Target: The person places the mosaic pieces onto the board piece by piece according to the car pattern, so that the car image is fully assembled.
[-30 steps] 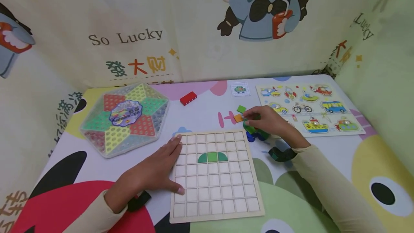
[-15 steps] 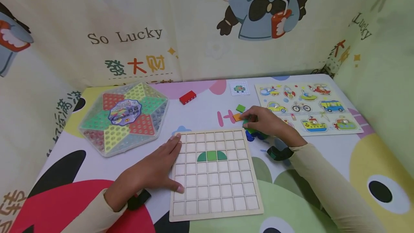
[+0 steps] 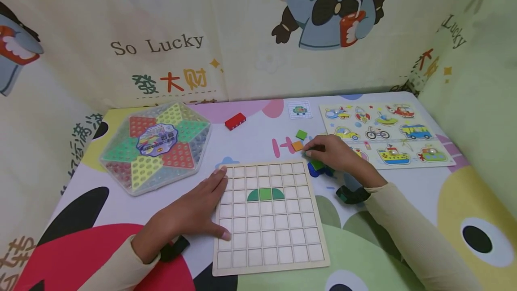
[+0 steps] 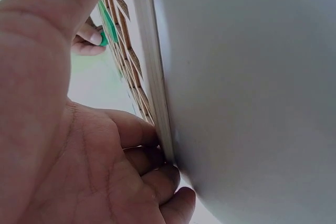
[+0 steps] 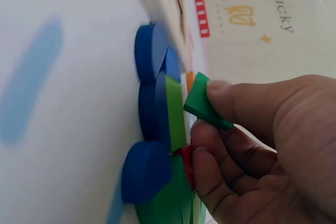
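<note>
My left hand rests at the left side of a wooden grid board, thumb on its surface and fingertips along its edge. Up close in the left wrist view, the fingers touch the board's side. On the grid a light green square sits between two dark green quarter-round pieces, left and right. Over the loose pieces beyond the board's right corner, my right hand pinches a green piece between thumb and fingers. Blue rounded pieces and a light green piece lie below it.
An orange square and a green square lie near the right fingertips. A small pattern card and red block are farther back. A hexagonal game box stands left; a vehicle picture board lies right.
My right hand has shifted slightly over the loose pieces, and less green shows at its fingertips in the head view. The left hand and the grid board stay in place.
</note>
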The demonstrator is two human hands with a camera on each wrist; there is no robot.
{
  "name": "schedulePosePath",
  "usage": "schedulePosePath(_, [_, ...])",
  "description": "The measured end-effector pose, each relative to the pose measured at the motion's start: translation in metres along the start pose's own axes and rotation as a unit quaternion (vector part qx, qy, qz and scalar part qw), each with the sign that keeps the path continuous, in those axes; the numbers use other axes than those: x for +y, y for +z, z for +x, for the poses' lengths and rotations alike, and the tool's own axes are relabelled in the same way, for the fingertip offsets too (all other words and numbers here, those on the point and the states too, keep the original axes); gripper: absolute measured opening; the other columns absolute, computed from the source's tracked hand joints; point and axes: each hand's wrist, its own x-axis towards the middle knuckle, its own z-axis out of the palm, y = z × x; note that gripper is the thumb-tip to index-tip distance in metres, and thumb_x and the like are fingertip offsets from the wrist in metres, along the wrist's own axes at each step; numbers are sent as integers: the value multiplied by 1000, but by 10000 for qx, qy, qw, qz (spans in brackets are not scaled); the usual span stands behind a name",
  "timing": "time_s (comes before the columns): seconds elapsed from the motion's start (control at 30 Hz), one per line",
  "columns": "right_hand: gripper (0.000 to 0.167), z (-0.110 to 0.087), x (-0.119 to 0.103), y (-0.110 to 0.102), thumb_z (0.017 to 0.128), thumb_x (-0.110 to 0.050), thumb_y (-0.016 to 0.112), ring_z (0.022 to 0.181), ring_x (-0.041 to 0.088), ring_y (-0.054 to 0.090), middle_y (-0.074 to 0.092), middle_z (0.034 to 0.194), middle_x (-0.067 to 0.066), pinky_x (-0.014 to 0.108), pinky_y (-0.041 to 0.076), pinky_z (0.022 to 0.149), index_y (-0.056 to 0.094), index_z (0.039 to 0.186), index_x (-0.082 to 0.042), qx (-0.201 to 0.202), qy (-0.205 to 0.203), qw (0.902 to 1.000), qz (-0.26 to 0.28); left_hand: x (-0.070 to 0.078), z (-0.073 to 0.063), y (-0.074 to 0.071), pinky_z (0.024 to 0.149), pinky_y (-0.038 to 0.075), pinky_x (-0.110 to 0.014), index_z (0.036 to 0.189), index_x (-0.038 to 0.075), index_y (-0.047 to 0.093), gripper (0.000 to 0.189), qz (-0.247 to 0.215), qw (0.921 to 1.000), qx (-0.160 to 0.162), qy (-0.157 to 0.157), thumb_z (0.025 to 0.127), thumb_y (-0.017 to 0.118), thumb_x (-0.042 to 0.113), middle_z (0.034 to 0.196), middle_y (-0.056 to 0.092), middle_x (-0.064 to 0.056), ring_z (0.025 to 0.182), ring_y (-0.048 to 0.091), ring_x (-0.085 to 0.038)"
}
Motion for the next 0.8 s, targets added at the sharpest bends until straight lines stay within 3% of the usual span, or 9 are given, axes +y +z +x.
schedulePosePath(0.37, [21, 1, -12, 5, 91, 2, 63, 87, 20, 58, 68, 102, 8, 26, 50, 74, 73, 109, -1, -24, -573, 9974, 434, 0, -1, 0, 113, 22, -50, 153, 0, 21, 128, -13, 10000, -20, -69, 62, 80, 66, 162, 5, -11, 147, 5, -32])
schedulePosePath(0.8, [22, 2, -64, 26, 88, 1, 69, 91, 17, 61, 65, 99, 0, 30, 53, 82, 73, 109, -4, -503, -1071, 9901, 754, -1, 1, -1, 113, 23, -51, 153, -1, 21, 130, 61, 10000, 11, -40, 61, 79, 68, 162, 5, -12, 147, 5, -34])
